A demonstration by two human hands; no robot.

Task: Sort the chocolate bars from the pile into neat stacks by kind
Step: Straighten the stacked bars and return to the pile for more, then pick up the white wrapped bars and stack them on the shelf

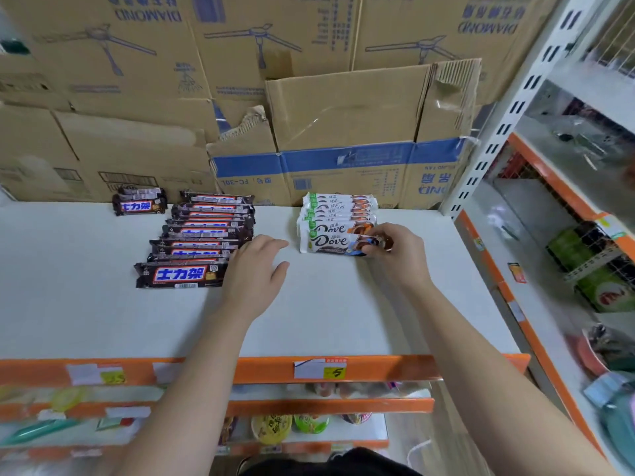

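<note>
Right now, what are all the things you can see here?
brown chocolate bars: about nine, dark brown with blue labels, overlapping row on the shelf's left half
small brown stack: two or three bars, dark brown, back left
white chocolate bars: about seven, white, overlapping row right of the brown ones
shelf: one, white top, orange front edge
cardboard boxes: several, brown, behind the shelf
price tag: one, white and yellow, on the orange edge
left hand: fingers touching the brown row's right end
right hand: pinching the nearest white bar's right end
</note>
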